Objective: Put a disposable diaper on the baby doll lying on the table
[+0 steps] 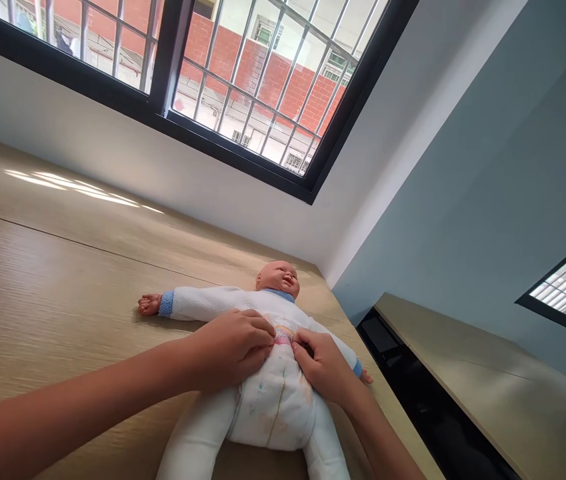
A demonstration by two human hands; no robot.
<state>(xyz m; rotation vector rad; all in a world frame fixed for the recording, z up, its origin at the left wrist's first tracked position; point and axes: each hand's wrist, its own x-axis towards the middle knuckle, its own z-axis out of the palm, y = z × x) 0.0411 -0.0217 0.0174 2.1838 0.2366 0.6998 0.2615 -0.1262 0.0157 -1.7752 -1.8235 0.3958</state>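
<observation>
A baby doll (263,303) lies on its back on the wooden table, arms spread, in a white top with blue cuffs and collar. Around its hips is a white diaper (275,407) with a coloured band at the waist. My left hand (235,350) has its fingers bent and pressed together at the left side of the waistband. At the right side of the band, my right hand (323,363) pinches the diaper's upper edge. Both hands' fingertips are close together near the middle of the waist.
The wooden table (63,280) runs up to the wall below a barred window (263,80). Beyond the table's right edge is a dark gap, then another wooden surface (487,373). A second window or reflection shows at the far right.
</observation>
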